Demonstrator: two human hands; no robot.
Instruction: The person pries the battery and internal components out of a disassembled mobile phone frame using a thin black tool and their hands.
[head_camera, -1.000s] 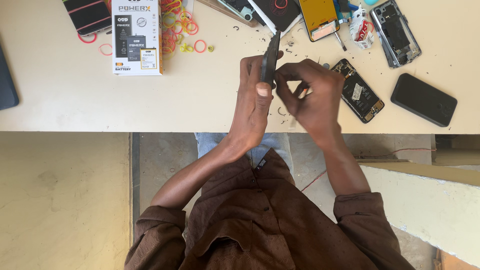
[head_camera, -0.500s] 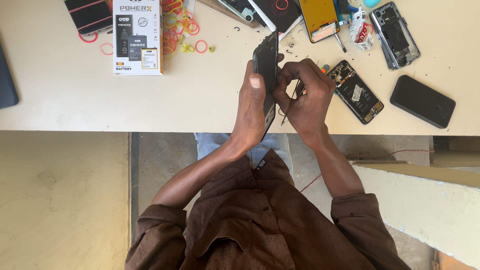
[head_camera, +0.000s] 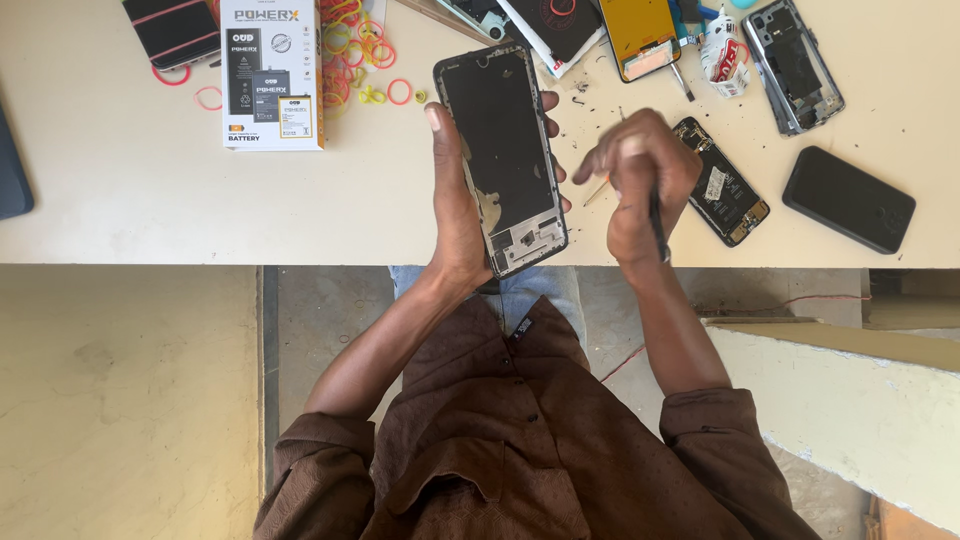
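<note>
The left hand (head_camera: 455, 200) holds a black, flat phone frame with an opened back (head_camera: 500, 160) above the cream counter (head_camera: 120, 190), its long side running away from the person. The thumb lies along the frame's left edge and the fingers (head_camera: 553, 102) wrap round the right edge, so the frame sits clamped between them, its inner side facing up. Just to the right, not touching the frame, the right hand (head_camera: 640, 180) is closed around a thin dark tool (head_camera: 655, 225) whose pale tip (head_camera: 597, 190) points toward the frame's lower part. On the counter beyond lie an opened phone body with bare circuitry (head_camera: 722, 182), a black closed phone (head_camera: 848, 198), a white battery box (head_camera: 270, 72) and loose coloured rubber bands (head_camera: 355, 50).
</note>
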